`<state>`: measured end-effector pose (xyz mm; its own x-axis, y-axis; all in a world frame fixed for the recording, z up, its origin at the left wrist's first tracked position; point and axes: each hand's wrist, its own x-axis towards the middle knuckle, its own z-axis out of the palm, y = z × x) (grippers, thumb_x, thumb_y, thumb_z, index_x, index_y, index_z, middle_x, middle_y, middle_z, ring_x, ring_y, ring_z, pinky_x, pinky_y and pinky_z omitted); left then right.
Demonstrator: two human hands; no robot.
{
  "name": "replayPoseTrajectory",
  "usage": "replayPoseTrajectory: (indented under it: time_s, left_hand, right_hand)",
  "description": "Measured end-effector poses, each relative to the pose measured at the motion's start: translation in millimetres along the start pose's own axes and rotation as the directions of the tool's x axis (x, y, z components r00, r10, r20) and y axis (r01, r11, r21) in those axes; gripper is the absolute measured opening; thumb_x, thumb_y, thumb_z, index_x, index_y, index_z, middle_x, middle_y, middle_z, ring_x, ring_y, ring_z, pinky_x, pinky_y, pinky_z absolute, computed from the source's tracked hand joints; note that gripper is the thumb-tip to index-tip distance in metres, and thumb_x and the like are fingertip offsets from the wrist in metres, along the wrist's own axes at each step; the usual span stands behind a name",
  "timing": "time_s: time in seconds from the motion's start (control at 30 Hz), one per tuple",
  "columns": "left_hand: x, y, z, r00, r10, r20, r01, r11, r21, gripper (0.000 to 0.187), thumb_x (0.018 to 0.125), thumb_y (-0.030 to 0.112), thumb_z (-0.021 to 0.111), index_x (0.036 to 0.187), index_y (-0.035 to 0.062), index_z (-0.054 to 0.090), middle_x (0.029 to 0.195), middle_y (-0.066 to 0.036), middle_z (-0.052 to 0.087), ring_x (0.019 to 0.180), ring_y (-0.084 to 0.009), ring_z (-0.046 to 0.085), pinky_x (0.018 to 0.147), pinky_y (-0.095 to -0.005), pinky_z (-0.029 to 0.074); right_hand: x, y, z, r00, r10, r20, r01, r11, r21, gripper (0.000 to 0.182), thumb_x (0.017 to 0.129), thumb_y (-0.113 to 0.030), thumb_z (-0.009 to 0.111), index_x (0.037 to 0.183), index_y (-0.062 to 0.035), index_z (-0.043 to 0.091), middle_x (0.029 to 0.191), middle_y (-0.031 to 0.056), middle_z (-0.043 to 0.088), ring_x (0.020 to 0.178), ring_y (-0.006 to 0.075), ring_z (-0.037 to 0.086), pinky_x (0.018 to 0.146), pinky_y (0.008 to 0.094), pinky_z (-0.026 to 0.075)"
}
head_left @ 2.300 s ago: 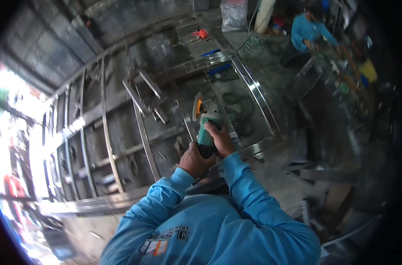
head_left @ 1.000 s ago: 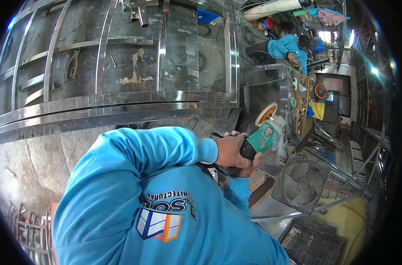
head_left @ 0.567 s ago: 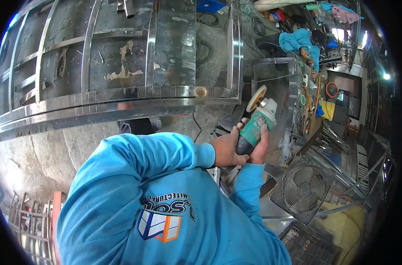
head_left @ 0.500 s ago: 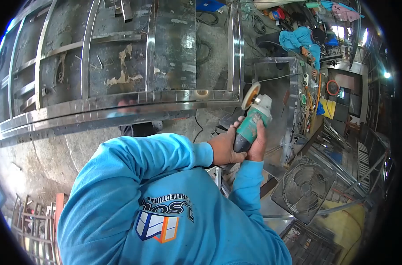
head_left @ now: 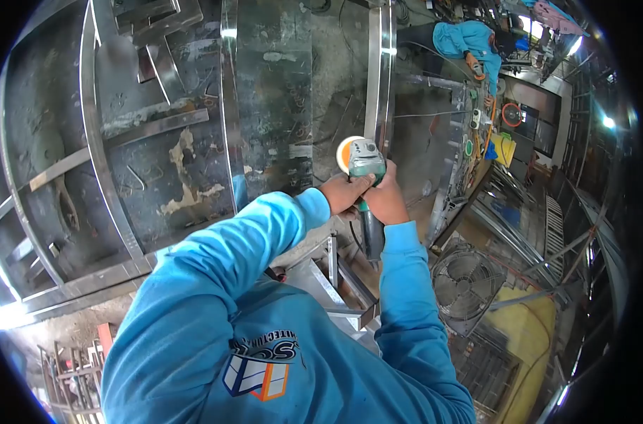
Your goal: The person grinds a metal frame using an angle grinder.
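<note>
Both hands hold a green angle grinder (head_left: pixel 368 169) with a metal gear head and a pale orange-centred disc (head_left: pixel 347 154). My left hand (head_left: pixel 346 192) wraps the grinder's body from the left side, fingers closed. On the right, my right hand (head_left: pixel 388 197) is closed around the same body, whose dark rear end points back toward my chest. The disc overlaps the near end of a shiny steel tube (head_left: pixel 380 92), part of a large metal frame (head_left: pixel 231 106) in front of me.
Steel offcuts (head_left: pixel 159 53) lie inside the frame at the left. At the right stands a large fan (head_left: pixel 466 281) beside stacked metal lengths (head_left: pixel 512 219). Metal pieces (head_left: pixel 333 272) sit close to my waist. A co-worker in a blue shirt (head_left: pixel 462 41) bends over a bench farther off.
The grinder has moved left and turned, its disc now over the frame's corner area instead of raised beside it. My view has shifted closer over the frame.
</note>
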<state>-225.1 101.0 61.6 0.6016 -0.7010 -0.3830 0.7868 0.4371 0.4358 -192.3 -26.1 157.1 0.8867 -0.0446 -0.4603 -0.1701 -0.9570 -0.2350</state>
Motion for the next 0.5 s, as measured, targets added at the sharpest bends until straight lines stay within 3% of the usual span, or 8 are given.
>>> replayPoseTrajectory:
  time_s: [0.07, 0.17, 0.3, 0.33, 0.43, 0.5]
  left_hand:
    - [19, -12, -5, 0.999, -0.035, -0.029, 0.031, 0.991, -0.127, 0.071, 0.092, 0.065, 0.058, 0.115, -0.0016, 0.058, 0.088, -0.012, 0.063, 0.066, -0.0193, 0.066, 0.057, -0.0307, 0.058]
    - [27, -8, -9, 0.993, -0.110, -0.049, 0.094, 0.962, -0.257, 0.067, 0.094, 0.062, 0.057, 0.117, -0.0005, 0.058, 0.092, -0.012, 0.065, 0.069, -0.0203, 0.067, 0.058, -0.0310, 0.058]
    - [45, -20, -15, 0.991, -0.128, 0.033, 0.127, 0.849, -0.513, 0.060, 0.097, 0.057, 0.055, 0.121, 0.0019, 0.059, 0.101, -0.011, 0.067, 0.077, -0.0209, 0.068, 0.063, -0.0324, 0.059]
    - [46, -14, -21, 0.996, -0.080, 0.030, 0.084, 0.854, -0.513, 0.059, 0.098, 0.057, 0.053, 0.124, 0.0039, 0.059, 0.106, -0.009, 0.069, 0.083, -0.0207, 0.069, 0.067, -0.0337, 0.059]
    - [59, 10, -29, 0.997, 0.075, -0.020, -0.071, 0.768, -0.637, 0.060, 0.099, 0.057, 0.052, 0.125, 0.0037, 0.059, 0.106, -0.009, 0.070, 0.086, -0.0209, 0.070, 0.070, -0.0347, 0.060]
    - [74, 22, -42, 0.982, 0.184, 0.038, -0.117, 0.754, -0.646, 0.061, 0.100, 0.057, 0.049, 0.129, 0.0035, 0.055, 0.110, -0.011, 0.070, 0.089, -0.0220, 0.071, 0.076, -0.0352, 0.061]
  right_hand:
    - [11, -17, 3, 0.996, 0.077, 0.042, -0.074, 0.995, -0.071, 0.077, 0.085, -0.029, 0.071, 0.141, 0.0011, 0.029, 0.111, 0.0317, 0.065, 0.105, 0.0467, 0.065, 0.088, 0.0476, 0.051]
    - [32, 6, 11, 0.986, 0.153, 0.063, -0.138, 0.972, -0.191, 0.073, 0.086, -0.028, 0.066, 0.142, 0.0003, 0.027, 0.112, 0.0337, 0.065, 0.105, 0.0489, 0.064, 0.087, 0.0506, 0.050]
    - [52, -37, 12, 0.968, 0.232, 0.096, -0.167, 0.879, -0.446, 0.070, 0.090, -0.030, 0.060, 0.143, -0.0008, 0.025, 0.107, 0.0345, 0.065, 0.103, 0.0516, 0.063, 0.087, 0.0547, 0.050]
    - [57, -50, 12, 0.975, 0.211, 0.070, -0.159, 0.881, -0.445, 0.061, 0.090, -0.028, 0.061, 0.134, 0.0003, 0.032, 0.099, 0.0350, 0.066, 0.095, 0.0540, 0.063, 0.081, 0.0570, 0.050]
    - [86, -87, 8, 0.986, 0.162, 0.036, -0.116, 0.828, -0.549, 0.059, 0.090, -0.028, 0.061, 0.133, -0.0002, 0.032, 0.099, 0.0348, 0.066, 0.094, 0.0532, 0.064, 0.081, 0.0570, 0.051]
    - [100, -95, 5, 0.989, 0.145, 0.032, -0.102, 0.820, -0.564, 0.059, 0.090, -0.028, 0.060, 0.133, 0.0012, 0.033, 0.100, 0.0349, 0.066, 0.093, 0.0523, 0.064, 0.081, 0.0565, 0.051]
